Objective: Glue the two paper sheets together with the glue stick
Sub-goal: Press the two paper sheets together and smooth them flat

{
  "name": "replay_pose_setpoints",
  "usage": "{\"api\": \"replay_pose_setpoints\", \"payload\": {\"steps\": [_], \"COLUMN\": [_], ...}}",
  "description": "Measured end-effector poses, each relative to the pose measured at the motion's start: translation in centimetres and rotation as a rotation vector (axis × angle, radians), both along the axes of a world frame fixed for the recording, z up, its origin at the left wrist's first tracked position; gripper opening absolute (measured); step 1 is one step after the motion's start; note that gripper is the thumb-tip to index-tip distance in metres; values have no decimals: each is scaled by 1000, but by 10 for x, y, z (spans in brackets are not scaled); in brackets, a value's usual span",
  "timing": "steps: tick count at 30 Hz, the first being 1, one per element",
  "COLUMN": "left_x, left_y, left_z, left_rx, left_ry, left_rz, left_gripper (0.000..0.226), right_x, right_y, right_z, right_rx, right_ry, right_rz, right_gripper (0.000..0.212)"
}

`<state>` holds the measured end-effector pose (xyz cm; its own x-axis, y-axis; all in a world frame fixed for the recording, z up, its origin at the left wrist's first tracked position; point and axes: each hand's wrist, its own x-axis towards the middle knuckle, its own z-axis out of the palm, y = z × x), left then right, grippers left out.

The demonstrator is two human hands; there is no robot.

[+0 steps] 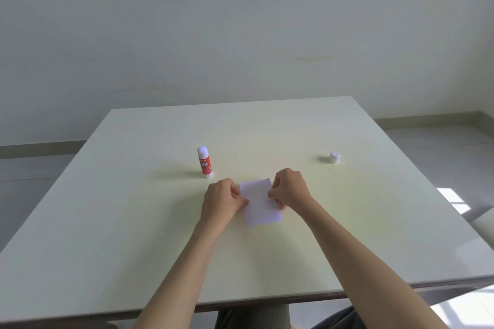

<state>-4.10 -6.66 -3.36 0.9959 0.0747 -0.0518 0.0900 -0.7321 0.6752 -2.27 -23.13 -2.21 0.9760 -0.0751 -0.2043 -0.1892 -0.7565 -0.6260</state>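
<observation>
A small white paper sheet [258, 201] lies on the middle of the table; I cannot tell whether a second sheet lies under it. My left hand [223, 199] pinches its left edge with curled fingers. My right hand [288, 189] pinches its right edge the same way. The sheet's far edge curls up slightly. A red and white glue stick [204, 162] stands upright to the far left of the paper, uncapped with its white glue tip showing. Its white cap [334, 157] rests apart on the table at the far right.
The pale table [133, 222] has its front edge close to my body and its far edge near a plain wall. A sunlit patch falls on the floor at the right. My knees show under the front edge.
</observation>
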Motion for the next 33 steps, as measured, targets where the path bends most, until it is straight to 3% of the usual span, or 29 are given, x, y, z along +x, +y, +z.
{"api": "replay_pose_setpoints", "payload": {"steps": [8,11,17,20,22,28,33], "left_x": [0,-1,0,0,1,4,4], "left_y": [8,14,20,21,22,25,27], "left_z": [0,1,4,5,3,-3,-3], "left_rx": [273,300,405,452,448,418,402], "left_ry": [-139,-104,-48,-38,-45,-31,-38], "left_rz": [-318,-372,-487,-507,-505,-512,-526], "left_gripper": [22,37,66,72,73,75,74], "right_x": [0,0,-2,-11,-24,-78,-80], "right_y": [-3,-2,-1,3,5,11,14], "right_z": [2,2,1,-5,-11,-22,-23], "right_rx": [13,5,-13,-111,-228,-446,-553], "right_ry": [26,16,-10,-88,-213,-607,-467], "right_rz": [-15,-10,3,-2,2,247,238], "right_gripper": [20,9,10,7,19,34,34]}}
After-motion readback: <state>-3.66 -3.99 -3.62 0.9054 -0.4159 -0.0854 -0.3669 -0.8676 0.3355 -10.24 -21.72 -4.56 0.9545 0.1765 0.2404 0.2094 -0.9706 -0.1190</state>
